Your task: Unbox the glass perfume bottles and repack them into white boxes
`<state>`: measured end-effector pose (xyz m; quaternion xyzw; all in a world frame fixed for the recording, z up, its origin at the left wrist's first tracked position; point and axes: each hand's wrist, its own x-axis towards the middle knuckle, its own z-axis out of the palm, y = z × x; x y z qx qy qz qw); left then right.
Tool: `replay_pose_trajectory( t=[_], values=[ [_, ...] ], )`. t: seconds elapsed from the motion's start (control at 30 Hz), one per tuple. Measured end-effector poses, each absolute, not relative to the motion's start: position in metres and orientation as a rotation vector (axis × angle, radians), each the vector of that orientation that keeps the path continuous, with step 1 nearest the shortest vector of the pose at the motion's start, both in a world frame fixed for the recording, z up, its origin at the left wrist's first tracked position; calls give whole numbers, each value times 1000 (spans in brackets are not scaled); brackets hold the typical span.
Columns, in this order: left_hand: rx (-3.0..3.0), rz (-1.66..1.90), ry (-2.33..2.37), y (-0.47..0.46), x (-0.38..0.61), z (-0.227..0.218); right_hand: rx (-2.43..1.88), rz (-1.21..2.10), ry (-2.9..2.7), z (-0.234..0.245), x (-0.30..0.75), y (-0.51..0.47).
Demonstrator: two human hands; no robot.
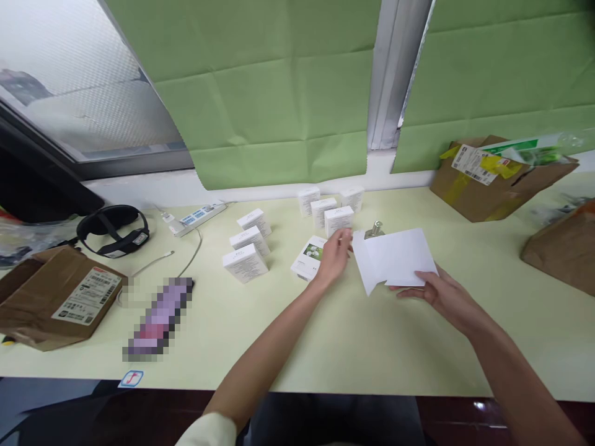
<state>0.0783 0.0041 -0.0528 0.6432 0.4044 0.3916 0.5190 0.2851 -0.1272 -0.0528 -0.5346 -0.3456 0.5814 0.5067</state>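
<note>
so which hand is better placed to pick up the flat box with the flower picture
Left, probably. The left hand is right beside the flower-print box, fingertips by the corner of the white sheet. The right hand grips that sheet's near edge, on the far side from the box.

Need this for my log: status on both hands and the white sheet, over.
Left hand touching white sheet corner; right hand gripping its near edge. Small metal item just behind, white boxes close by.
</note>
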Motion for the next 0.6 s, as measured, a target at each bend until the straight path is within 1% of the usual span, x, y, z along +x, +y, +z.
replay_pose_trajectory(
  t=[0.1,0.17,0.23,0.3,0.47,0.53,0.6],
  values=[
    [1306,821,706,-24,44,-55,-1462,1292,-971,-57,259,-124],
    [1286,793,627,-37,31,-58,-1500,1255,-1224,-56,240,-118],
    [1339,828,665,-41,26,-61,-1459,1232,-1500,-52,224,-110],
    [1377,872,753,-40,26,-66,-1435,1191,-1635,-49,212,-100],
    [1404,1029,870,-30,26,-79,-1499,1072,-1492,-60,202,-70],
    [1454,1076,854,-29,23,-82,-1516,1077,-1401,-67,203,-58],
    [1489,1090,825,-29,18,-83,-1487,1148,-1328,-73,206,-51]
  ],
)
